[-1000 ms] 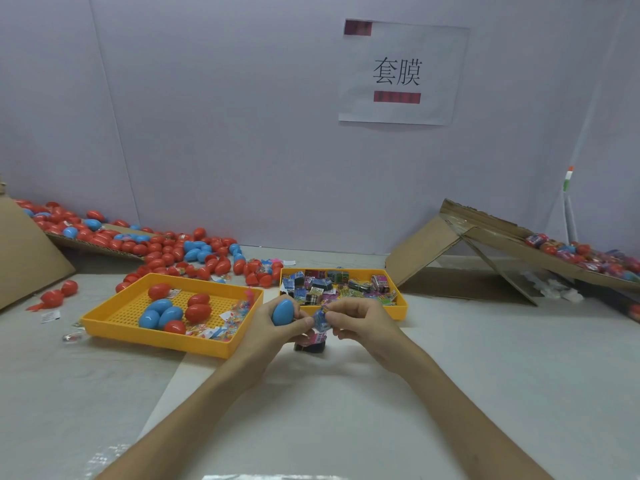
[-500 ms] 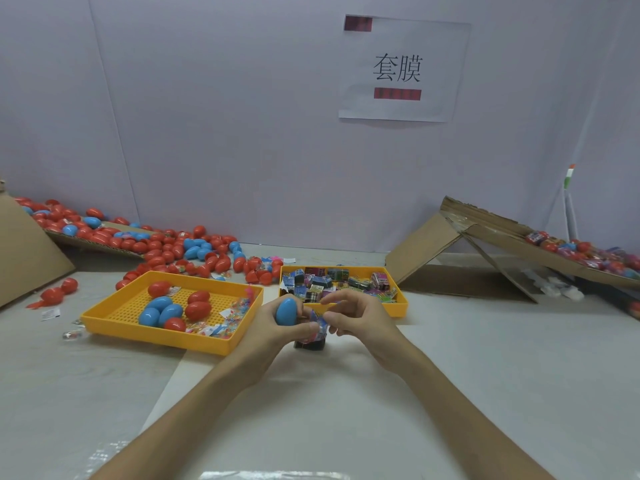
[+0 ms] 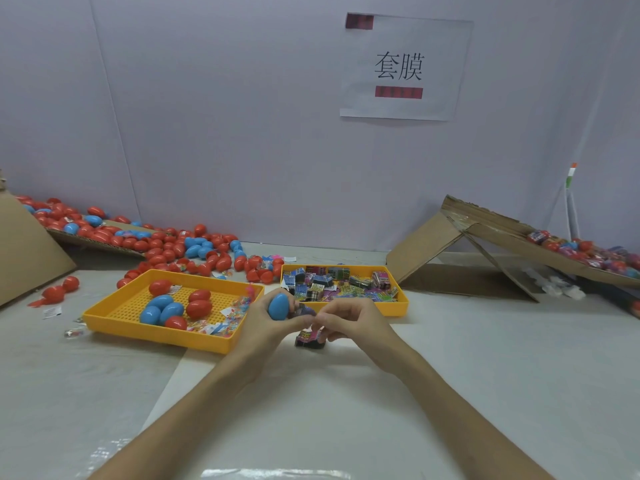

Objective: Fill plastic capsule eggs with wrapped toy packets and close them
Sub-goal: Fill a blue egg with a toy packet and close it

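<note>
Two hands are meeting at mid-table, nearest me. I'm wrapping the left hand (image 3: 258, 323) round a blue egg (image 3: 278, 306), thumb and fingers curled on the shell. I'm pinching a wrapped packet (image 3: 305, 311) in the fingertips of the right hand (image 3: 349, 320), tight against the egg. Fingers are covering the egg's mouth, so I can't tell how far the packet is going in. A dark packet (image 3: 309, 337) is sitting just below the right fingers.

Risks, as I'm judging them: a wrapper corner sticking out is likely going to catch at the seam and stop the halves snapping shut. The smooth shell could be slipping out under a hard squeeze and rolling off. A dropping wrist could be knocking the dark packet over.

Room: bare table (image 3: 311, 410) is lying open toward me and off right. The egg tray (image 3: 152, 332) is sitting just beside the left wrist, so its rim is limiting a leftward swing. The packet tray (image 3: 398, 308) is lying just behind the hands. Farther back, a loose egg pile (image 3: 180, 244) is spreading left, and a cardboard ramp (image 3: 485, 244) is leaning well apart on the right.
</note>
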### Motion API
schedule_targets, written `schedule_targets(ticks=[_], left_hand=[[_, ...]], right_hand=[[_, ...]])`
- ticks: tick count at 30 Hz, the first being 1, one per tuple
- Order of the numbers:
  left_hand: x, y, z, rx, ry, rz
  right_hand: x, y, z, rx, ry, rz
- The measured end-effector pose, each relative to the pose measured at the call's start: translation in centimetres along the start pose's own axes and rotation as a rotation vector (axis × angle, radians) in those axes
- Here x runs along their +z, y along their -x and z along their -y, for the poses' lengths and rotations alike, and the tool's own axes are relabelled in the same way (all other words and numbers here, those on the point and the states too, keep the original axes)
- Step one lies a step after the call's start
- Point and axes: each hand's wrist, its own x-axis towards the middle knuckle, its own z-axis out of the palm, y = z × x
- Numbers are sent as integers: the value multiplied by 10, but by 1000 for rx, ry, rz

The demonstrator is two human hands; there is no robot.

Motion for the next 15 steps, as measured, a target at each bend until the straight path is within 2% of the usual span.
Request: schedule_targets(ticks=[9,15], left_hand=[[-2,-2,2,-16,89,44],[-5,-1,-3,-137,313,146]], right_hand=[[-2,-3,-2,24,57,-130],[-2,-2,-1,29,75,-157]])
